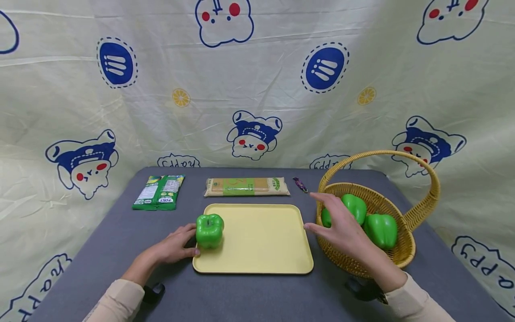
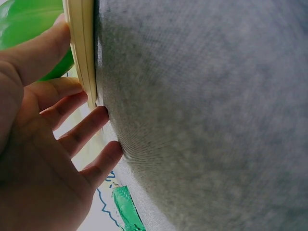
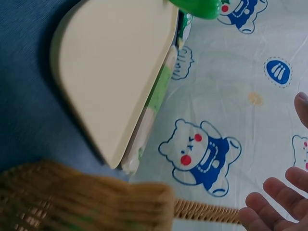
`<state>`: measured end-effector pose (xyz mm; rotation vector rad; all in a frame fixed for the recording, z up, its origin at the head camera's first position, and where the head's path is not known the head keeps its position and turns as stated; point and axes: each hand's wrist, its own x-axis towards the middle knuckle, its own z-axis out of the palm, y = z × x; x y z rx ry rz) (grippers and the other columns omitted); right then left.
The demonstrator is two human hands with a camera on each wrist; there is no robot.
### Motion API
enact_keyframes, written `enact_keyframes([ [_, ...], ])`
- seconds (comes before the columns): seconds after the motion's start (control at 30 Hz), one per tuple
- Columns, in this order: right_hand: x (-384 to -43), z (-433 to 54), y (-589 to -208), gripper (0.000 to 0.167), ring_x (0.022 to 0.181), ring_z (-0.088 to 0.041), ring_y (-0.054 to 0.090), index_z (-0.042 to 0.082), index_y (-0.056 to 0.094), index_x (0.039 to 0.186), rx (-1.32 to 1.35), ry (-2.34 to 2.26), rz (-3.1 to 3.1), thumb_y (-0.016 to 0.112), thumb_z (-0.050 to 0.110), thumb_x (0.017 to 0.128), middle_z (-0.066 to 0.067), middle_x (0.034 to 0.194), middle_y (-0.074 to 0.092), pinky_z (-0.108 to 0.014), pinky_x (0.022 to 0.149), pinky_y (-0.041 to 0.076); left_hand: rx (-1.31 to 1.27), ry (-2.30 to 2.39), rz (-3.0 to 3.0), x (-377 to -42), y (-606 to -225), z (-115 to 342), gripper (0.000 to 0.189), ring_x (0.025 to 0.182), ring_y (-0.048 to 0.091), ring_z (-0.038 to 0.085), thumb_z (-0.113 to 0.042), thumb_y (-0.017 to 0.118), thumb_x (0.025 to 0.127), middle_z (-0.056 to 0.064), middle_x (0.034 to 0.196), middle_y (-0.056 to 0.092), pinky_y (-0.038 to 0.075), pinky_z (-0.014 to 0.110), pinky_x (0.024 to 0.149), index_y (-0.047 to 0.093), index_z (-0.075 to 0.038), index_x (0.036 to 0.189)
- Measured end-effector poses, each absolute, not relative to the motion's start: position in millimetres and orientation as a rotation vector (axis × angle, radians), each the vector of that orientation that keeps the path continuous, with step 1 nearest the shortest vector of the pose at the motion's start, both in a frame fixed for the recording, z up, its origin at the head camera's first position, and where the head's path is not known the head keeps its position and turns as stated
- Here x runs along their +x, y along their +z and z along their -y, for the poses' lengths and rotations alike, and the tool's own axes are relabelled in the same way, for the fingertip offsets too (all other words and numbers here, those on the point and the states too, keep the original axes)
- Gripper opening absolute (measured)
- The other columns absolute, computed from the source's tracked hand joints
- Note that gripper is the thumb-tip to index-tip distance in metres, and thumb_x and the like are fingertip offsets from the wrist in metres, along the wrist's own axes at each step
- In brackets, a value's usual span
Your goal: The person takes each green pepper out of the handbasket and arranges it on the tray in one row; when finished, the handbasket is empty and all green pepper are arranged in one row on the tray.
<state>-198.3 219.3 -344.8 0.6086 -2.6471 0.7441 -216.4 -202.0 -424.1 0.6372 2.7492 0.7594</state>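
A green bell pepper (image 1: 209, 230) stands on the left end of a pale yellow tray (image 1: 263, 237). Beside it, at the tray's left edge, is my left hand (image 1: 175, 245); in the left wrist view its thumb and fingertips (image 2: 79, 86) touch the tray rim (image 2: 83, 48), not curled round anything. My right hand (image 1: 342, 223) hovers over the left side of a wicker basket (image 1: 335, 257), thumb and fingers spread apart, holding nothing. Inside the basket lie several green bell peppers (image 1: 380, 230), partly hidden by that hand. The right wrist view shows its loose fingers (image 3: 274, 202) too.
Behind the tray lie a green snack bag (image 1: 158, 192), a long pack of noodles (image 1: 247, 187) and a small purple-wrapped sweet (image 1: 300, 184). The basket's tall handle (image 1: 428, 201) arches up at the right. A printed cloth (image 1: 257, 71) hangs behind the grey table (image 1: 241, 297).
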Motion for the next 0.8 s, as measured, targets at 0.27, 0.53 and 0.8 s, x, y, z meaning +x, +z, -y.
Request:
enact_keyframes([
  [0.27, -200.8, -239.2, -349.3, 0.075, 0.126, -0.034, 0.044, 0.007, 0.043, 0.139, 0.554, 0.733, 2.656, 0.077, 0.034, 0.078, -0.016, 0.138, 0.047, -0.056, 0.097, 0.04, 0.615, 0.756, -2.747, -217.8, -424.5, 202.3, 0.066, 0.133, 0.034, 0.042, -0.03, 0.068, 0.087, 0.021, 0.143, 0.038, 0.026, 0.063, 0.104, 0.043, 0.002, 0.138],
  [0.53, -206.4, -256.2, -358.3, 0.072, 0.124, -0.038, 0.044, 0.003, 0.043, 0.138, 0.525, 0.721, 2.646, 0.077, 0.028, 0.079, -0.02, 0.137, 0.047, -0.059, 0.095, 0.038, 0.624, 0.753, -2.745, -217.8, -424.1, 201.3, 0.065, 0.132, 0.035, 0.043, -0.03, 0.067, 0.087, 0.022, 0.143, 0.039, 0.027, 0.063, 0.104, 0.043, 0.002, 0.138],
  [0.8, -210.1, -273.4, -364.3, 0.071, 0.128, -0.043, 0.038, 0.005, 0.042, 0.139, 0.519, 0.737, 2.708, 0.073, 0.033, 0.082, -0.022, 0.138, 0.044, -0.063, 0.096, 0.035, 0.577, 0.751, -2.737, -219.3, -425.7, 202.5, 0.066, 0.134, 0.034, 0.042, -0.03, 0.068, 0.086, 0.021, 0.144, 0.038, 0.025, 0.064, 0.105, 0.042, 0.002, 0.139],
])
